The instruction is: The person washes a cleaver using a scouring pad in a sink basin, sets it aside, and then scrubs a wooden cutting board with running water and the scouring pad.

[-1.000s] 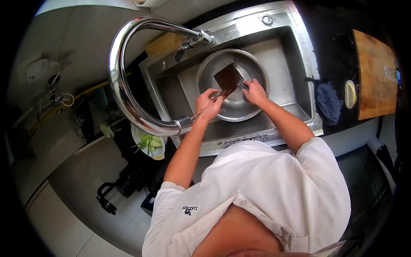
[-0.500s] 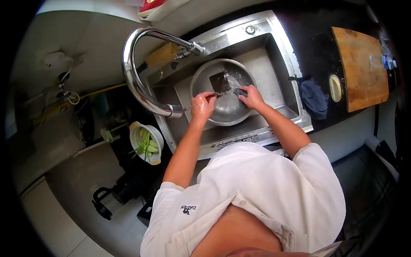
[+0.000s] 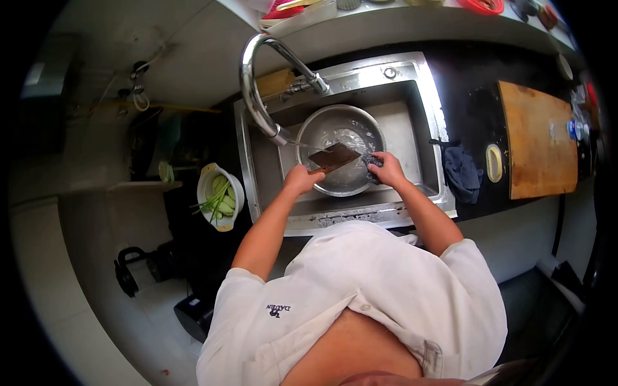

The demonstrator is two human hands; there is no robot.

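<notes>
My left hand point(image 3: 300, 179) is closed round the handle of a cleaver point(image 3: 335, 157), whose broad dark blade lies over a round steel basin point(image 3: 308, 125). Water from the curved chrome faucet point(image 3: 248, 80) runs toward the blade. In my right hand point(image 3: 389, 170) is a dark scouring pad point(image 3: 372, 166), pinched at the basin's right rim, close to the blade's tip but apart from it. The basin stands in the steel sink point(image 3: 402, 132) with some water in it.
A white bowl point(image 3: 238, 193) of cut green vegetables stands left of the sink. On the right counter are a dark blue cloth point(image 3: 462, 172), an oval light-coloured object point(image 3: 494, 163) and a wooden cutting board point(image 3: 537, 141). A shelf point(image 3: 386, 19) with containers runs along the back.
The cleaver has come up and turned, its blade now showing broadside under the stream. My right hand with the scouring pad has drawn away from the basin's middle. The view has shifted too.
</notes>
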